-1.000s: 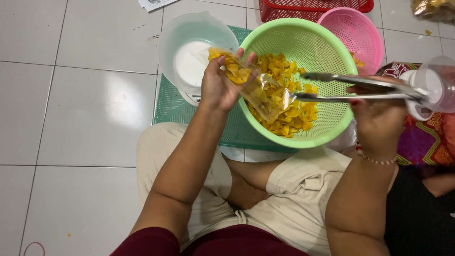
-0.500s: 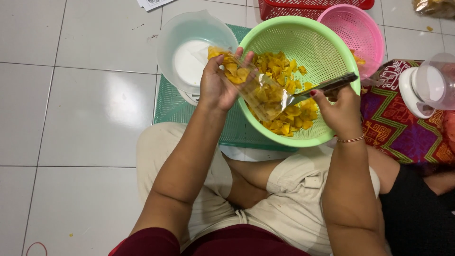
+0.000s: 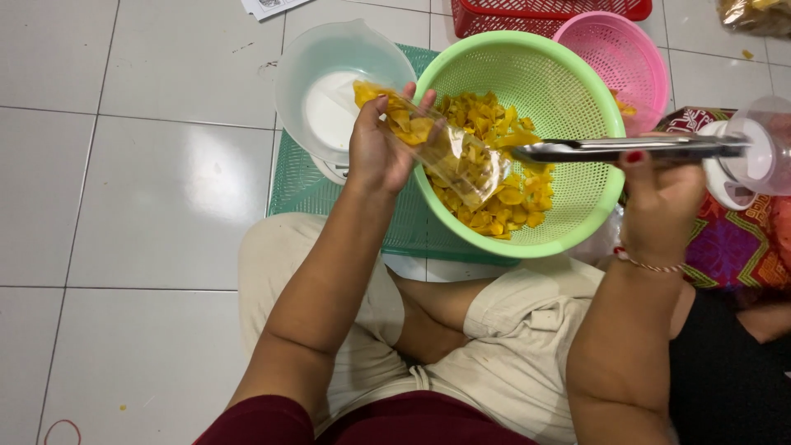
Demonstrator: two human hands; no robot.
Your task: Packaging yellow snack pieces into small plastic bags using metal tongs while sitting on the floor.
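Left hand grip: the left hand [image 3: 379, 148] is clenched around a clear plastic bag [image 3: 445, 148], fingers wrapped over its upper end.
Bag look: transparent, crinkled, partly filled with yellow chips [image 3: 494, 185]; it slants down and to the right from the grip, its lower end lying over the chip pile.
Bag place: it starts at the left rim of the green colander [image 3: 577, 214] and reaches in above the colander's middle.
Right hand grip: the right hand [image 3: 659, 194] grasps metal tongs [image 3: 610, 148] from below, thumb on top; the tongs lie level, their tips pointing left, just beyond the bag's lower end.
Tong arms: close together; whether a chip sits between the tips I cannot tell.
Chips look: thin, curled, bright yellow to orange, heaped on the colander's near-left side.
Left of the left grip: a clear measuring jug [image 3: 329, 91] with a white bottom, touching the colander rim.
Under both: a green mesh mat [image 3: 305, 189] on the white tile floor [image 3: 124, 165].
Beyond the right grip: a pink basket [image 3: 626, 58] behind the colander, and a red crate [image 3: 544, 12] at the top edge.
Right of the right grip: a clear container with a white lid [image 3: 754, 152] over a patterned cloth [image 3: 733, 247].
Open room: wide bare tiles left of the jug; crowded on the right side.
Near edge: the person's crossed legs sit just under the colander rim.
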